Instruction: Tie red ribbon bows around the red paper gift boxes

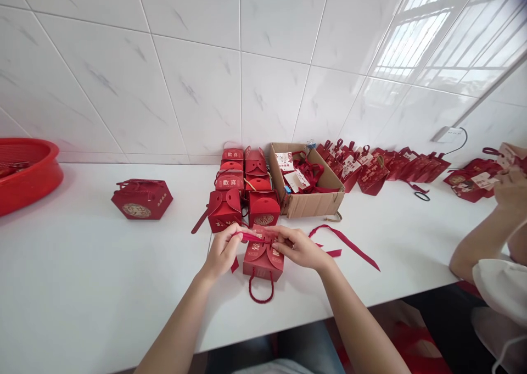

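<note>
A red gift box (263, 264) with a twisted cord handle (261, 301) stands near the table's front edge, between my hands. My left hand (224, 247) is closed, pinching a dark red ribbon (249, 236) that runs across the top of the box. On the other side, my right hand (298, 245) pinches at the box's top flap where the ribbon passes; its fingertips partly cover what they grip. From beside my right hand a loose length of ribbon (349, 245) trails over the table.
Red gift boxes (224, 212) stand in two rows behind. Beside them is a cardboard box (317, 204) of ribbons and cards. One box (142, 201) stands left, near a red basin (33, 176). More red boxes (370, 173) line the wall; a co-worker's arm (477, 236) is at right.
</note>
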Demonstrator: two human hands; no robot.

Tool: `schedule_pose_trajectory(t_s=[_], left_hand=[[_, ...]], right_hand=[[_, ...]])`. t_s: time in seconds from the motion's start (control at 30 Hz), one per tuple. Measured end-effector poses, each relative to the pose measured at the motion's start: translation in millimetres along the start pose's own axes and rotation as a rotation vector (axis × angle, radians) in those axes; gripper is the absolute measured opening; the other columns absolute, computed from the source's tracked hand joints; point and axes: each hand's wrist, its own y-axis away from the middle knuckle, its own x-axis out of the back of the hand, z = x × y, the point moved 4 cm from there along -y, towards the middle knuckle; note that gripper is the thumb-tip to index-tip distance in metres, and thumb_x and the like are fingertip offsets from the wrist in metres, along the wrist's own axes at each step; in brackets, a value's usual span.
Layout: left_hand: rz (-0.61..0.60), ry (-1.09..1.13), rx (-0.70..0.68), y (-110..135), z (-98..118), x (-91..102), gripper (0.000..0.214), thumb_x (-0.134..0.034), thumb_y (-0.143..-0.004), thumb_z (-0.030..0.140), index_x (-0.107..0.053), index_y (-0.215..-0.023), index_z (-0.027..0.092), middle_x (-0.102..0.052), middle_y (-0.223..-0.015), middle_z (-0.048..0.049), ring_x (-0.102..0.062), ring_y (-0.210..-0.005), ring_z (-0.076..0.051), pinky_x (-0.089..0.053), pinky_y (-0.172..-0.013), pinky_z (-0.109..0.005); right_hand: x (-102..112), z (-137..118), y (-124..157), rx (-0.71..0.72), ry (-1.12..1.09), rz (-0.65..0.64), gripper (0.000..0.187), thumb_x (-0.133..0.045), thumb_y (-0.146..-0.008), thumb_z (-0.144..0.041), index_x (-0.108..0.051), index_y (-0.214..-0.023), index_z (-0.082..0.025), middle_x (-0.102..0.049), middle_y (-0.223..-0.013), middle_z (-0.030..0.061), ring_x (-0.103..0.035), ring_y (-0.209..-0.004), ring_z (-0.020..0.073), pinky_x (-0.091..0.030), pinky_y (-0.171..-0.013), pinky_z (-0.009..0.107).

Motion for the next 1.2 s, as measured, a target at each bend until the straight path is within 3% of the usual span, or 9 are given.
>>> schedule_pose_trajectory(t_s=[0.17,0.23,0.37,0.47,0.6,0.73,0.83,1.0,1.2], left_hand=[[0.007,0.089,0.062,-0.8,-2.3,-2.0,0.027,-0.041,-0.09,0.033,-0.059,-0.075,0.018,-0.07,-0.092,-0.0067,-0.064,-0.088,-0.023,-0.051,-0.081,-0.036],[-0.014,0.089,0.066,0.9,-0.9,-3.2,0.027,-0.042,-0.091,0.036,-0.059,-0.08,0.018,-0.069,-0.092,-0.0068,-0.064,-0.088,-0.022,-0.05,-0.084,-0.037],[-0.086,0.097,0.036,13.4,5.5,-5.2,0.021,-0.049,-0.09,0.037,-0.058,-0.086,0.019,-0.067,-0.1,-0.0077,-0.062,-0.1,-0.023,-0.047,-0.091,-0.038],[0.0,0.187,0.017,31.1,5.3,-0.4,0.02,-0.056,-0.088,0.035,-0.052,-0.103,0.023,-0.057,-0.126,-0.009,-0.052,-0.12,-0.025,-0.044,-0.097,-0.039],[0.135,0.19,0.116,55.9,-11.6,7.1,0.05,-0.055,-0.087,0.042,-0.034,-0.13,0.029,-0.044,-0.14,-0.0119,-0.044,-0.129,-0.028,-0.04,-0.101,-0.043],[0.017,0.079,0.286,68.5,-26.5,0.8,0.079,-0.061,-0.083,0.043,-0.012,-0.144,0.033,-0.046,-0.138,-0.0121,-0.043,-0.13,-0.027,-0.035,-0.106,-0.045],[0.006,0.042,0.342,71.2,-23.7,-0.2,0.079,-0.062,-0.081,0.044,-0.018,-0.145,0.03,-0.058,-0.122,-0.0107,-0.055,-0.116,-0.026,-0.038,-0.103,-0.044],[-0.022,0.126,0.361,77.6,-9.3,16.7,0.067,-0.058,-0.085,0.044,-0.026,-0.141,0.026,-0.066,-0.084,-0.0033,-0.064,-0.09,-0.023,-0.046,-0.087,-0.038],[-0.076,0.169,0.184,81.6,3.5,53.8,0.025,-0.056,-0.088,0.036,-0.06,-0.106,0.021,-0.069,-0.087,-0.0087,-0.063,-0.091,-0.024,-0.045,-0.084,-0.034]], right_hand=[[-1.3,4.3,0.0,0.005,0.0,-0.019,0.038,-0.048,-0.091,-0.024,-0.053,-0.128,-0.027,-0.067,-0.093,0.003,-0.058,-0.076,0.015,-0.046,-0.066,0.026],[-1.3,10.0,3.5,-0.01,0.002,0.057,0.035,-0.051,-0.09,-0.028,-0.055,-0.125,-0.026,-0.064,-0.083,0.0015,-0.055,-0.07,0.0145,-0.045,-0.064,0.026],[2.2,21.6,33.4,-0.047,-0.003,0.523,0.032,-0.066,-0.08,-0.034,-0.058,-0.109,-0.024,-0.059,-0.09,0.0038,-0.052,-0.078,0.0174,-0.043,-0.071,0.03],[-7.9,33.5,73.3,-0.147,-0.205,0.84,0.019,-0.061,-0.084,-0.037,-0.055,-0.077,-0.02,-0.051,-0.072,0.0004,-0.045,-0.067,0.0145,-0.038,-0.063,0.028],[-48.1,53.6,103.4,-0.464,-0.769,0.713,0.038,-0.056,-0.086,-0.047,-0.055,-0.063,-0.016,-0.04,-0.057,-0.0024,-0.034,-0.054,0.0092,-0.029,-0.051,0.023],[-73.8,56.9,99.6,-0.635,-1.301,0.593,0.032,-0.066,-0.081,-0.043,-0.067,-0.098,-0.016,-0.055,-0.076,0.0,-0.037,-0.052,0.0045,-0.033,-0.048,0.018],[-66.2,57.5,86.5,-0.587,-1.484,0.714,0.028,-0.075,-0.073,-0.035,-0.066,-0.096,-0.02,-0.061,-0.097,0.0021,-0.046,-0.058,0.0047,-0.041,-0.05,0.017],[-33.6,64.2,78.1,-0.478,-1.534,0.934,0.028,-0.08,-0.067,-0.028,-0.066,-0.09,-0.021,-0.062,-0.09,-0.0017,-0.052,-0.061,0.0054,-0.047,-0.053,0.016],[7.3,61.6,77.9,-0.35,-1.377,1.007,0.025,-0.08,-0.067,-0.029,-0.065,-0.084,-0.019,-0.06,-0.081,-0.0047,-0.053,-0.06,0.0045,-0.048,-0.054,0.016]])
